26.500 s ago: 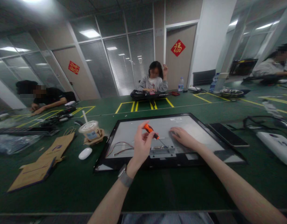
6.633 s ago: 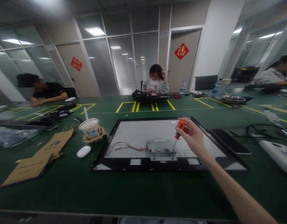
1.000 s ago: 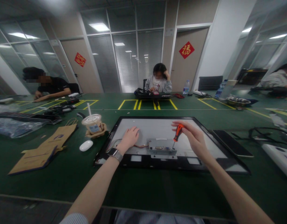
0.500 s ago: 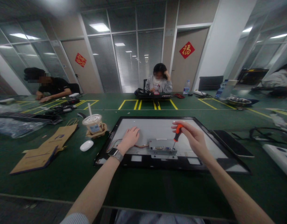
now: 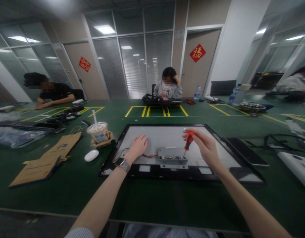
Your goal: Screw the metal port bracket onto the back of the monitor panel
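In front of me lies a monitor panel [image 5: 164, 137] with a pale grey back and a black frame. A metal box with ports [image 5: 172, 155] stands near its front edge, and thin coloured wires [image 5: 150, 155] run from it to the left. My right hand [image 5: 204, 145] grips an orange and black screwdriver [image 5: 189, 141], held upright at a slight tilt. The screwdriver's tip meets the right part of the metal box; the screw itself is too small to see. My left hand [image 5: 139, 145] rests flat on the panel, fingers stretched out, beside the wires.
Left of the panel are a white mouse [image 5: 91, 155], a lidded drink cup [image 5: 98, 132] in a cardboard holder and a paper bag [image 5: 48, 158]. A dark phone-like slab [image 5: 246, 151] and a white device [image 5: 296, 170] lie right. Co-workers sit across the green table [image 5: 152, 201].
Both hands keep their places on the panel and the screwdriver. The screwdriver's handle looks slightly turned; the whole view has shifted a little.
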`<state>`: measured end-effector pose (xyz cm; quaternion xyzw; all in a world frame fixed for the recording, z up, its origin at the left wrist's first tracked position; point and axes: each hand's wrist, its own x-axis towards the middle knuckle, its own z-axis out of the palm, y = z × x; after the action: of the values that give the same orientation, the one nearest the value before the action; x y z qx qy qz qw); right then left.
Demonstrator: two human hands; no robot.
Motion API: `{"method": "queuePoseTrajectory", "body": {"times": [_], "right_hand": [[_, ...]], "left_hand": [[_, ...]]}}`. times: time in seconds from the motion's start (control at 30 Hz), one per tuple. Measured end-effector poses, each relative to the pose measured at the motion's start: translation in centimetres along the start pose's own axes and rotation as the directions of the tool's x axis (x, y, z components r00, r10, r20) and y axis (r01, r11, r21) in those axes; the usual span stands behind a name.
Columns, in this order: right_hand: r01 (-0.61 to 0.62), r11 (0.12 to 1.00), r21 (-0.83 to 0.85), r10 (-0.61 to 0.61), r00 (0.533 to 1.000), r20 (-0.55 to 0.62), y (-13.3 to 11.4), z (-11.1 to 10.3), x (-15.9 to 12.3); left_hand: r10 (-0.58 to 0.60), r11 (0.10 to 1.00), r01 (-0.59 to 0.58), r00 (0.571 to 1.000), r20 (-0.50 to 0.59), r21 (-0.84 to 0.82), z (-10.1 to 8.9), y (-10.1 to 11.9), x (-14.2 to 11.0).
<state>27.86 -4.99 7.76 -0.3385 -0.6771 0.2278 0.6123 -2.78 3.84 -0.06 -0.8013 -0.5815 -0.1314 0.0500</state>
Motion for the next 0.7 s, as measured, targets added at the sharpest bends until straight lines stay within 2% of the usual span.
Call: {"method": "queuePoseTrajectory", "body": {"times": [0.17, 0.3, 0.53, 0.7], "right_hand": [[0.045, 0.997, -0.057, -0.048, 0.998, -0.048, 0.72, 0.18, 0.04], [0.094, 0.992, -0.084, -0.100, 0.993, -0.065, 0.32, 0.11, 0.12], [0.024, 0.999, -0.021, -0.024, 1.000, 0.004, 0.35, 0.05, -0.13], [0.074, 0.993, -0.092, -0.078, 0.996, -0.042, 0.82, 0.17, 0.03]], "left_hand": [[-0.001, 1.000, 0.001, 1.000, 0.005, -0.001, -0.09, 0.08, 0.06], [0.003, 1.000, -0.003, 1.000, 0.003, 0.002, -0.14, 0.04, 0.05], [-0.001, 1.000, 0.001, 1.000, 0.009, 0.011, -0.06, 0.06, 0.02], [-0.008, 1.000, 0.007, 1.000, 0.011, 0.009, -0.01, 0.09, 0.06]]}}
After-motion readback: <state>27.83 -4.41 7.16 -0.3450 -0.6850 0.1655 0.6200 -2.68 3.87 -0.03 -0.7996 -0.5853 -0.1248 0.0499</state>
